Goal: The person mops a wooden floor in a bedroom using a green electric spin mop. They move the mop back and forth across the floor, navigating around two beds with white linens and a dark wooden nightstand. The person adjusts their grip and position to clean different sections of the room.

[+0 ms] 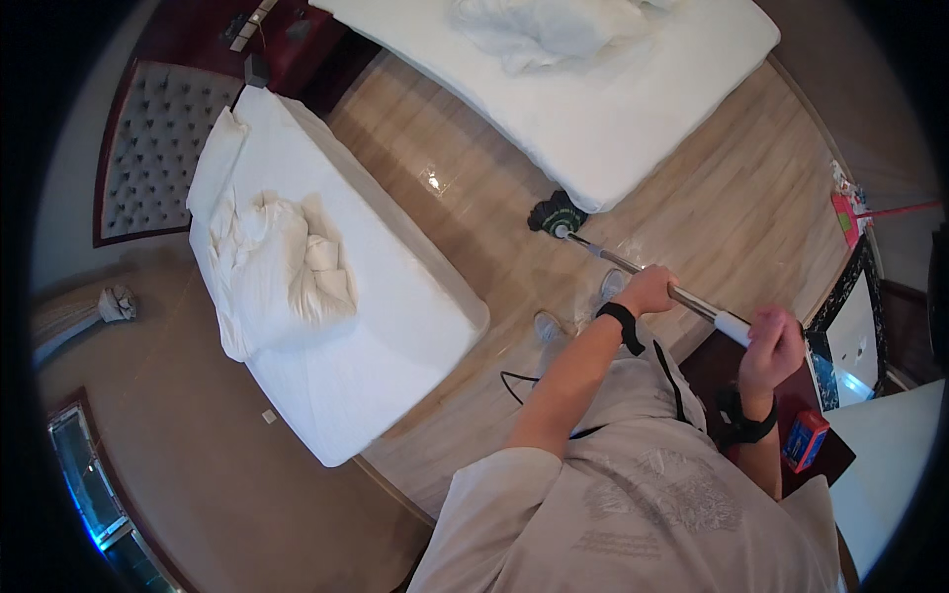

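I hold a mop (697, 304) with a silver pole and a white grip, slanting from upper left to lower right across my front. My left hand (650, 290) is wrapped round the middle of the pole. Higher up, at the white grip near its end, my right hand (774, 351) is closed on it. The dark, shaggy mop head (556, 212) lies on the wood-look floor (435, 153), close by the corner of the far bed. Black bands circle both my wrists.
A white bed (395, 336) with crumpled bedding stands at left, another bed (633, 138) at the far side. A pink dustpan (847, 219) with a long handle rests by the right wall. A red and blue box (805, 441) sits on a dark surface beside my right arm.
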`<state>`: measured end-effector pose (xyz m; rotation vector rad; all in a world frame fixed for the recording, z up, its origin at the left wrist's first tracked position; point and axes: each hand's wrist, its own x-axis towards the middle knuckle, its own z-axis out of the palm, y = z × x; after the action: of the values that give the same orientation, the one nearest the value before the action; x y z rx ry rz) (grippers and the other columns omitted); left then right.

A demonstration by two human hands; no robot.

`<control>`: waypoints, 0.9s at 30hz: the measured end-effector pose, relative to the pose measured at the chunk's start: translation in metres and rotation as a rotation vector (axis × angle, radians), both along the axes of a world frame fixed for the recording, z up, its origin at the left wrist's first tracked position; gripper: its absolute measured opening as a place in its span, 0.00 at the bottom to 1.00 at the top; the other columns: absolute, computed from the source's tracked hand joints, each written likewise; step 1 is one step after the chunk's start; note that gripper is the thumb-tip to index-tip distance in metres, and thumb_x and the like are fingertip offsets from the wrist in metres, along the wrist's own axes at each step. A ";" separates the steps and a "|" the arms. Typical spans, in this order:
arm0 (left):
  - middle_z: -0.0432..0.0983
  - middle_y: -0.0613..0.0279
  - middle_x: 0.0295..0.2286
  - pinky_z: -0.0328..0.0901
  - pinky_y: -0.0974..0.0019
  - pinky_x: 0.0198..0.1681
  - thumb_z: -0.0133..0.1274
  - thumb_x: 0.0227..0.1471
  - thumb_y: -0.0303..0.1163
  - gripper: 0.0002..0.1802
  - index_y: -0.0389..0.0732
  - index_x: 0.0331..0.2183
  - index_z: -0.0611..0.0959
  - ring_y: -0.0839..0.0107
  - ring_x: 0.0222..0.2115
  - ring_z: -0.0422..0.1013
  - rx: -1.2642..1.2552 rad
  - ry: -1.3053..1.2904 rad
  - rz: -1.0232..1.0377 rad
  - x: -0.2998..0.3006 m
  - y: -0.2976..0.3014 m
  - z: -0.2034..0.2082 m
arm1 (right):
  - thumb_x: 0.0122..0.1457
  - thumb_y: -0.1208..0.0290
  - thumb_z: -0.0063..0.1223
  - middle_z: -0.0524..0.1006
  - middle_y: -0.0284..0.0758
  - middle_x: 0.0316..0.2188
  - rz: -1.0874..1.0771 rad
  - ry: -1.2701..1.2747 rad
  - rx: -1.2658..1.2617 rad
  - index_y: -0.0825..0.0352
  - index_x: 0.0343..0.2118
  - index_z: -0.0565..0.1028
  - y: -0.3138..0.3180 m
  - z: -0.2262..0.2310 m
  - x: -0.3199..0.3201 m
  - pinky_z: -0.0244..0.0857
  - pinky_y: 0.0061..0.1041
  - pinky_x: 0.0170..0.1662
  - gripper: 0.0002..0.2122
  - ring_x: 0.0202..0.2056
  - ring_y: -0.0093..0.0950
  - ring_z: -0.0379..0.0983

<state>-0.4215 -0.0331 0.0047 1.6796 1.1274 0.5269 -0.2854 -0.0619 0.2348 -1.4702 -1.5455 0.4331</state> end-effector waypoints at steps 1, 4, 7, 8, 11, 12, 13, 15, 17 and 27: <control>0.76 0.51 0.27 0.67 0.56 0.37 0.57 0.32 0.37 0.12 0.41 0.22 0.80 0.53 0.34 0.71 -0.074 0.100 -0.076 -0.003 -0.002 0.006 | 0.60 0.75 0.42 0.66 0.28 0.12 -0.115 0.125 -0.078 0.72 0.25 0.73 -0.005 -0.004 -0.003 0.52 0.16 0.20 0.10 0.15 0.17 0.61; 0.76 0.50 0.28 0.67 0.56 0.39 0.57 0.33 0.37 0.12 0.41 0.24 0.81 0.53 0.34 0.72 -0.183 0.270 0.010 -0.028 -0.026 0.022 | 0.62 0.72 0.40 0.63 0.24 0.13 -0.103 0.238 -0.110 0.72 0.26 0.73 -0.016 -0.014 -0.023 0.49 0.14 0.19 0.12 0.16 0.12 0.57; 0.75 0.49 0.29 0.67 0.56 0.41 0.56 0.35 0.37 0.12 0.41 0.26 0.81 0.53 0.36 0.71 -0.145 0.285 0.086 -0.063 -0.072 -0.014 | 0.61 0.72 0.41 0.62 0.23 0.14 -0.032 0.271 -0.231 0.71 0.26 0.73 -0.037 -0.022 -0.057 0.48 0.14 0.20 0.11 0.17 0.11 0.56; 0.75 0.49 0.29 0.67 0.56 0.40 0.56 0.35 0.37 0.12 0.41 0.26 0.81 0.52 0.35 0.71 -0.167 0.285 0.096 -0.076 -0.087 -0.020 | 0.61 0.73 0.41 0.63 0.23 0.14 0.001 0.301 -0.269 0.71 0.27 0.73 -0.045 -0.026 -0.070 0.48 0.14 0.20 0.11 0.17 0.11 0.56; 0.75 0.50 0.29 0.66 0.55 0.38 0.58 0.33 0.37 0.14 0.40 0.26 0.81 0.52 0.35 0.71 -0.113 0.117 0.302 -0.127 -0.147 -0.047 | 0.60 0.74 0.41 0.64 0.24 0.14 0.231 0.336 -0.327 0.70 0.26 0.74 -0.071 -0.045 -0.111 0.49 0.14 0.20 0.10 0.18 0.11 0.58; 0.75 0.49 0.28 0.65 0.56 0.38 0.58 0.32 0.36 0.14 0.40 0.27 0.81 0.51 0.34 0.71 -0.117 0.116 0.347 -0.139 -0.160 -0.040 | 0.60 0.75 0.41 0.64 0.25 0.14 0.327 0.261 -0.316 0.70 0.25 0.74 -0.076 -0.047 -0.122 0.49 0.14 0.20 0.10 0.18 0.12 0.58; 0.75 0.49 0.28 0.65 0.56 0.37 0.58 0.32 0.34 0.14 0.39 0.28 0.81 0.51 0.33 0.71 -0.119 0.120 0.399 -0.151 -0.171 -0.032 | 0.60 0.73 0.40 0.64 0.25 0.13 0.376 0.315 -0.373 0.71 0.25 0.73 -0.083 -0.048 -0.133 0.50 0.14 0.20 0.11 0.17 0.12 0.58; 0.75 0.49 0.26 0.65 0.57 0.36 0.57 0.32 0.30 0.12 0.38 0.27 0.80 0.52 0.32 0.71 -0.154 0.039 0.480 -0.165 -0.188 -0.034 | 0.61 0.71 0.39 0.63 0.25 0.13 0.471 0.471 -0.506 0.71 0.26 0.73 -0.096 -0.045 -0.151 0.51 0.14 0.19 0.12 0.16 0.13 0.58; 0.74 0.50 0.25 0.65 0.59 0.35 0.56 0.33 0.27 0.10 0.37 0.26 0.78 0.53 0.31 0.72 -0.148 -0.022 0.570 -0.170 -0.198 -0.029 | 0.61 0.72 0.39 0.63 0.25 0.12 0.536 0.674 -0.642 0.71 0.26 0.74 -0.104 -0.036 -0.159 0.51 0.14 0.19 0.12 0.16 0.13 0.58; 0.72 0.53 0.21 0.63 0.63 0.31 0.56 0.36 0.24 0.08 0.36 0.23 0.74 0.58 0.25 0.70 -0.054 -0.101 0.823 -0.129 -0.214 -0.086 | 0.61 0.71 0.40 0.66 0.24 0.13 0.772 0.677 -0.631 0.68 0.25 0.75 -0.096 -0.027 -0.115 0.49 0.14 0.20 0.12 0.16 0.12 0.57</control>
<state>-0.5505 -0.2469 -0.0810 1.0695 1.7245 1.0610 -0.4000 -0.1579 0.2081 -0.9003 -1.3925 1.7970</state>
